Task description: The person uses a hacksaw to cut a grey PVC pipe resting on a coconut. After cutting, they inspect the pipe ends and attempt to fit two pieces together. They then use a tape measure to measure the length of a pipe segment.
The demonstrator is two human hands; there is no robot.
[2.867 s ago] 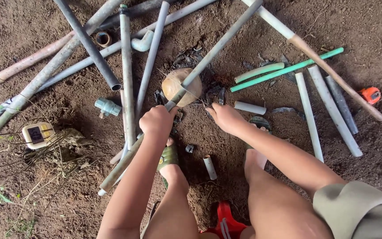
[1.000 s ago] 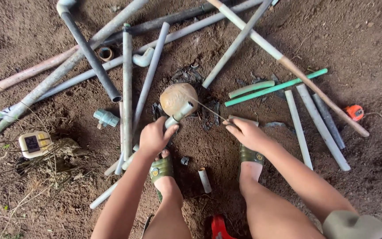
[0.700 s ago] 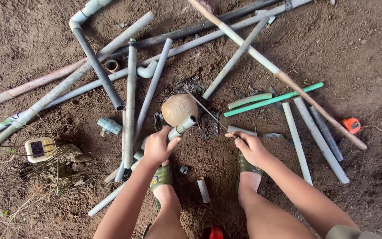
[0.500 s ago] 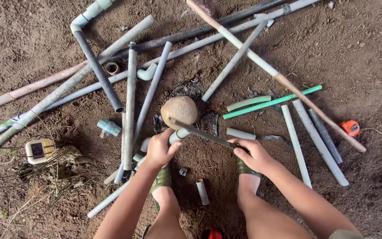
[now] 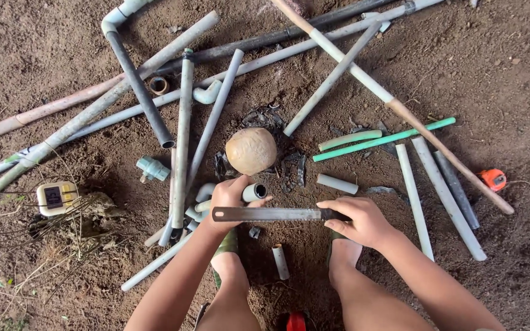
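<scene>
Both hands had come together over one short length of pipe; the left hand (image 5: pixel 228 197) was closed around the grey pipe stub (image 5: pixel 254 192), pinning it to the ground with its open end showing to the right of the fingers; the right hand (image 5: pixel 358 222) was wrapped around the dark handle of a flat saw blade (image 5: pixel 268 214), which lay level across the gap between the hands, its far tip just under the left hand and its length just in front of the stub. Half a second earlier the blade had sat at a slant, pointing up toward the round brown stone (image 5: pixel 251 151); now it was squared off, crosswise to the stub, which reads as lining up for a cut rather than cutting, since no kerf or dust was visible on the pipe. The stone sat just beyond the stub, apart from both hands; a short white offcut (image 5: pixel 280 262) lay between the two sandalled feet; another short piece (image 5: pixel 337 184) lay near the right hand. Farther out, long grey and white pipes fanned across the bare dirt, a green pipe (image 5: pixel 383 140) lay to the right, an orange tape measure (image 5: pixel 494 179) sat well apart at the right edge, and a small yellowish timer (image 5: pixel 56 197) rested at the left by dry twigs.
</scene>
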